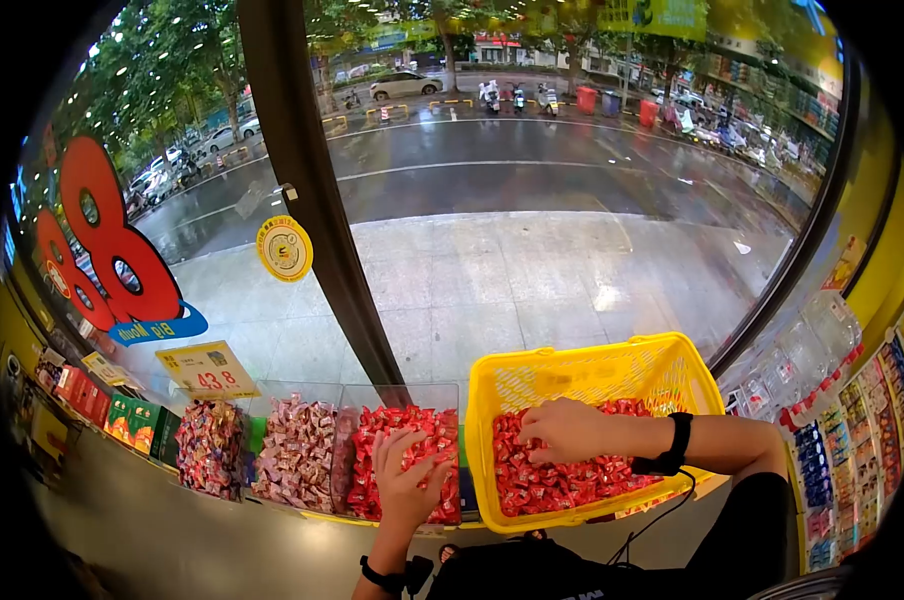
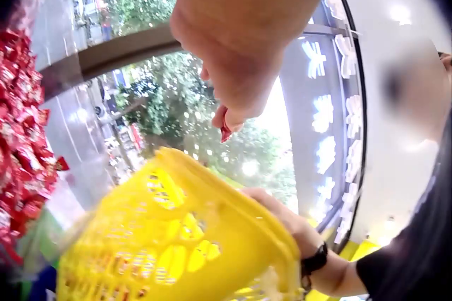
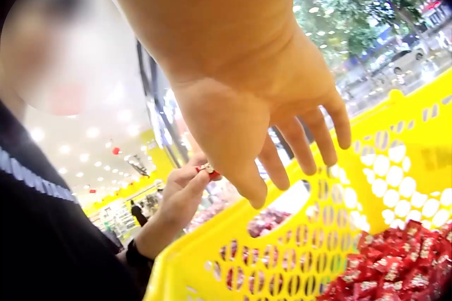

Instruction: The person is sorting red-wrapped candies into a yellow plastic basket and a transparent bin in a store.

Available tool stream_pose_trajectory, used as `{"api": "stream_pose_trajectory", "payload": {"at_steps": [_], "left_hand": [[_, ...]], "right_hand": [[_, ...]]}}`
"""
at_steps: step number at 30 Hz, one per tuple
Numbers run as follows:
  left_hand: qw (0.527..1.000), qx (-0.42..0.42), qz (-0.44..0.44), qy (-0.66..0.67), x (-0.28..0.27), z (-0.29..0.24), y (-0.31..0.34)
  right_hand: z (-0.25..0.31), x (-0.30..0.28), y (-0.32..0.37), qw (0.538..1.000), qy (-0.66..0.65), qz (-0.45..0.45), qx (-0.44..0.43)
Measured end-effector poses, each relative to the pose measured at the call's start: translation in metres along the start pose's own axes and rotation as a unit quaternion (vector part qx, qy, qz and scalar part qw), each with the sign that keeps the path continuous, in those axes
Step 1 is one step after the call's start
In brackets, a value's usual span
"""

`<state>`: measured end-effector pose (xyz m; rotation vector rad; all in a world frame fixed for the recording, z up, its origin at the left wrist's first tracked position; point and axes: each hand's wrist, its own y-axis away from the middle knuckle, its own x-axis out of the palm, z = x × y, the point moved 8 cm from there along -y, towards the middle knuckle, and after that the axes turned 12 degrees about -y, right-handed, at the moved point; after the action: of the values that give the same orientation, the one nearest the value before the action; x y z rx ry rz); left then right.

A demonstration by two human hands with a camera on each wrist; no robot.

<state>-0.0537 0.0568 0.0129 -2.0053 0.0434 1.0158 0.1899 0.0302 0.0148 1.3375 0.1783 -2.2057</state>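
A yellow perforated basket (image 1: pixel 481 430) holds many red wrapped candies (image 1: pixel 532 490). My right hand (image 1: pixel 572 430) hangs over them, its fingers spread loosely downward with nothing between them in the right wrist view. To the left, a clear bin of red wrapped candies (image 1: pixel 364 490) stands beside the basket. My left hand (image 1: pixel 404 485) is over this bin. In the right wrist view its thumb and fingers pinch one red wrapped candy (image 3: pixel 208 170), whose tip also shows below the fingers in the left wrist view.
More clear bins of wrapped candies (image 1: pixel 294 445) run left, with a price sign (image 1: pixel 210 370) above and green boxes (image 1: pixel 137 425) beyond. A window with a dark frame post (image 1: pixel 317 180) rises behind. Water bottles (image 1: pixel 797 350) and hanging packets (image 1: pixel 852 450) line the right side.
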Motion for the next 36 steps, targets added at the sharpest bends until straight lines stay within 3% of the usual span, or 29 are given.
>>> {"api": "stream_pose_trajectory", "payload": {"at_steps": [3, 6, 8, 9, 10, 18, 24, 27, 32, 36], "left_hand": [[0.995, -0.052, 0.032, -0.074, 0.043, 0.056, 0.042], [0.985, -0.072, 0.106, -0.119, 0.079, 0.082, 0.083], [0.976, -0.092, 0.135, -0.144, 0.092, 0.086, 0.102], [0.977, -0.096, 0.135, -0.137, 0.100, 0.092, 0.112], [0.978, -0.099, 0.126, -0.134, 0.099, 0.089, 0.108], [0.982, -0.104, 0.110, -0.116, 0.094, 0.082, 0.109], [0.983, -0.094, 0.106, -0.116, 0.094, 0.081, 0.108], [0.986, -0.092, 0.086, -0.106, 0.089, 0.080, 0.107], [0.990, -0.094, 0.063, -0.082, 0.078, 0.073, 0.101], [0.997, -0.051, 0.036, -0.040, 0.054, 0.050, 0.069]], "right_hand": [[-0.084, 0.054, -0.009, 0.957, -0.011, 0.241, 0.160], [-0.158, 0.121, 0.002, 0.919, 0.053, 0.308, 0.239], [-0.149, 0.136, 0.010, 0.886, 0.095, 0.365, 0.270], [-0.140, 0.139, 0.014, 0.887, 0.073, 0.391, 0.237], [-0.139, 0.147, 0.011, 0.923, 0.064, 0.332, 0.182], [-0.161, 0.169, 0.012, 0.906, 0.145, 0.328, 0.223], [-0.157, 0.169, 0.013, 0.908, 0.190, 0.330, 0.174], [-0.157, 0.151, -0.002, 0.942, 0.076, 0.274, 0.176], [-0.106, 0.089, -0.013, 0.993, 0.016, 0.117, 0.007], [-0.007, 0.010, -0.007, 0.993, -0.092, 0.017, -0.070]]}}
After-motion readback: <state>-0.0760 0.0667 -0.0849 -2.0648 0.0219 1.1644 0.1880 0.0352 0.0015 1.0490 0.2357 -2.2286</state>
